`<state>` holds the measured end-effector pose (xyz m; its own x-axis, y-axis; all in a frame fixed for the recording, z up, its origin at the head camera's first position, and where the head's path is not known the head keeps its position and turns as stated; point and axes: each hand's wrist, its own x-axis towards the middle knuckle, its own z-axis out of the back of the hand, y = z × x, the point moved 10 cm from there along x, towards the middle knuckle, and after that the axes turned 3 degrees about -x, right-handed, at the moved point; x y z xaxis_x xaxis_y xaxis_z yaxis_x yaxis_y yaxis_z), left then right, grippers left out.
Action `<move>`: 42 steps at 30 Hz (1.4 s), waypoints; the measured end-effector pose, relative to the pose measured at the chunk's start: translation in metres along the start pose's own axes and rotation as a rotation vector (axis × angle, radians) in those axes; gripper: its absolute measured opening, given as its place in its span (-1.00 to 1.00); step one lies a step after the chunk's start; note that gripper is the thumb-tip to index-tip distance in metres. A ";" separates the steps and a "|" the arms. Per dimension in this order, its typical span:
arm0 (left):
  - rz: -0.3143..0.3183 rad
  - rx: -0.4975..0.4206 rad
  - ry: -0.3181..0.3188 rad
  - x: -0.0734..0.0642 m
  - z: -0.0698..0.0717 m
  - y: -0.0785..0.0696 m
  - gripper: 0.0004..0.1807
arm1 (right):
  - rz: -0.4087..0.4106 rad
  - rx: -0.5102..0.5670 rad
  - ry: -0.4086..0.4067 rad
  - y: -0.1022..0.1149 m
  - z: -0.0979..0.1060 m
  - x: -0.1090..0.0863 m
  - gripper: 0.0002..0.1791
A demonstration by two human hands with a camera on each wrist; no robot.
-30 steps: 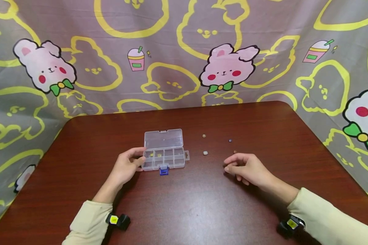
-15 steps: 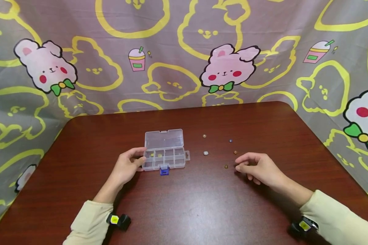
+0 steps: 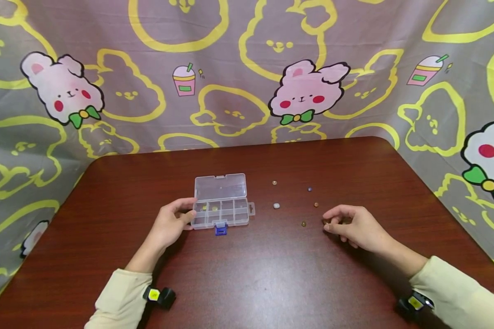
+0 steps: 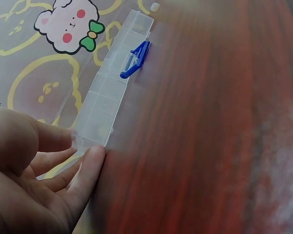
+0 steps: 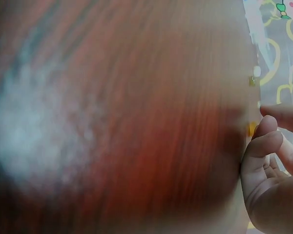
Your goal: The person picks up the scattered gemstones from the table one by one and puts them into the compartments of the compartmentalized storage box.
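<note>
A clear plastic compartment box lies on the table with its lid raised toward the back. My left hand grips the box's left end between thumb and fingers; the left wrist view shows fingertips at that corner. Yellowish beads lie in its left back compartments. To the right, my right hand is low over the table, thumb and index fingertips at either side of a small amber bead. Around it lie a brown bead, an orange bead and a white bead.
A blue bead and a pale gold bead lie farther back on the dark wood table. The box's blue latch hangs over its front side. A patterned curtain stands along the table's back and sides.
My right hand has moved right, away from the brown bead, which now lies in plain sight, and reached the amber bead. My left hand and the box have stayed in place.
</note>
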<state>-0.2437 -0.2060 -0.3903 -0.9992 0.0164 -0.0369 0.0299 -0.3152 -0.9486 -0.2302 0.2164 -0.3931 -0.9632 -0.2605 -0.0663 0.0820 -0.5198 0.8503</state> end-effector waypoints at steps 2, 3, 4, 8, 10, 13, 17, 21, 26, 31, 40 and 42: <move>-0.001 0.001 0.001 0.000 0.000 0.000 -0.60 | 0.006 -0.009 0.000 0.000 0.000 0.000 -0.74; 0.000 0.000 0.001 0.000 0.000 0.000 -0.59 | 0.010 -0.012 0.001 0.000 0.000 0.000 -0.74; -0.001 -0.001 0.001 0.000 0.000 0.000 -0.59 | 0.014 -0.016 0.002 0.000 0.000 0.000 -0.74; 0.000 0.000 0.001 0.000 0.000 0.000 -0.60 | 0.028 -0.030 0.010 0.001 0.000 -0.001 -0.74; 0.000 0.000 0.001 0.000 0.000 0.000 -0.60 | 0.031 -0.042 0.009 0.001 0.001 0.000 -0.74; 0.001 -0.005 0.001 0.000 -0.001 0.000 -0.60 | 0.031 -0.065 0.007 -0.001 0.001 0.001 -0.75; -0.004 -0.006 0.001 0.001 -0.001 0.001 -0.61 | 0.020 -0.097 0.004 -0.004 0.001 0.003 -0.78; -0.008 -0.004 -0.002 0.001 0.000 0.001 -0.61 | 0.010 -0.114 0.002 -0.005 0.001 0.005 -0.78; -0.001 -0.007 -0.002 0.001 0.000 0.002 -0.60 | 0.004 -0.115 0.005 -0.004 0.001 0.005 -0.77; 0.000 -0.003 0.000 0.002 0.000 0.004 -0.60 | -0.009 -0.116 0.006 -0.006 0.001 0.005 -0.78; 0.000 -0.003 0.002 0.002 0.000 0.004 -0.59 | -0.008 -0.107 0.006 -0.004 0.001 0.004 -0.76; 0.000 -0.005 0.002 0.001 0.000 0.004 -0.59 | -0.010 -0.106 0.004 -0.004 0.002 0.004 -0.75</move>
<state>-0.2451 -0.2072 -0.3937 -0.9991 0.0186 -0.0376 0.0300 -0.3103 -0.9502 -0.2345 0.2188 -0.3959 -0.9631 -0.2580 -0.0766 0.0995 -0.6059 0.7893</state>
